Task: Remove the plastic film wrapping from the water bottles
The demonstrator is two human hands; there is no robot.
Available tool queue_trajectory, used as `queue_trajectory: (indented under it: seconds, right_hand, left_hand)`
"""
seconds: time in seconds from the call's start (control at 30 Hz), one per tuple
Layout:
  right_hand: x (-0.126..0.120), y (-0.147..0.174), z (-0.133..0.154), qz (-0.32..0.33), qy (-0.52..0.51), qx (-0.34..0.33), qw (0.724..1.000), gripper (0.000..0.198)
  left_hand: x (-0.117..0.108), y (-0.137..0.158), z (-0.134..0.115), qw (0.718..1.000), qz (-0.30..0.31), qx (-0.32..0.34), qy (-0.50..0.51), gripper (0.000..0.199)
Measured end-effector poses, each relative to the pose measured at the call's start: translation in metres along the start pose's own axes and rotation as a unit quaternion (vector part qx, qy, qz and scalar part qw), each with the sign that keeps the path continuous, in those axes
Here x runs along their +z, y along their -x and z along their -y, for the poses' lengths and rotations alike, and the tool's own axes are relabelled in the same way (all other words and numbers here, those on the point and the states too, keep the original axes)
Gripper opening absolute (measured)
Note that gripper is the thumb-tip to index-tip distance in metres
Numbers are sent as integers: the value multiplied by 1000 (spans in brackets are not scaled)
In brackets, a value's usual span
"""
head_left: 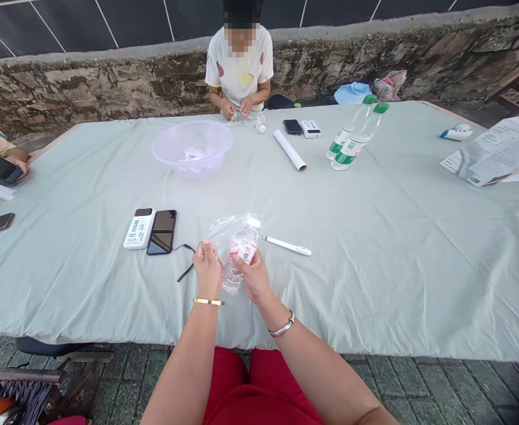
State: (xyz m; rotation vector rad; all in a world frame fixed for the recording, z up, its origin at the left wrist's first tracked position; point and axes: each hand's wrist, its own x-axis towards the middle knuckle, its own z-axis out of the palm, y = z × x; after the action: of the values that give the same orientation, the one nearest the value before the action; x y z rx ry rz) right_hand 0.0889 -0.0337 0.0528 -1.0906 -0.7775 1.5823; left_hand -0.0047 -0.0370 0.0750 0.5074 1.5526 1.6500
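A small clear plastic bottle [245,245] with a white cap and a pink-and-white label leans in front of me, just over the table's near half. My right hand [256,276] is closed around its right side, the thumb across the label. Thin clear plastic film [224,228] spreads around the bottle and to its left. Closed in a pinch, my left hand [207,267] grips the film's left edge. A white pen [288,245] lies to the right of the bottle. Left of my hands are a black phone [162,232] with a wrist strap and a white power bank [140,229].
The cloth-covered table [396,260] carries a translucent basin [162,147], a white roll [289,150] and two green-capped bottles [352,144]. Across from me, a person [240,74] handles clear plastic and a small bottle. Other people's hands show at both sides, one near a paper sheet [498,152].
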Motion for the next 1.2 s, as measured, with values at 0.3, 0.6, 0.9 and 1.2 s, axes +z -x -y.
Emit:
queue_trajectory:
  seconds: [0.3,0.6,0.9,1.2]
  right_hand:
    - [2,-3,16,-103,120,-153,976,54]
    - [-6,-11,31,-41,-41,-58,997,46]
    - [-32,-11,32,208,-146,127,959,59]
    - [-32,-10,5,235,-151,156,948,57]
  left_hand:
    - [-22,-8,13,956,237,-47,-168,49]
    - [-36,-14,-6,933,336,-110,-63,38]
    - [-46,-20,-12,959,206,-141,137,26]
    - [-25,5,-39,974,178,2,141,29]
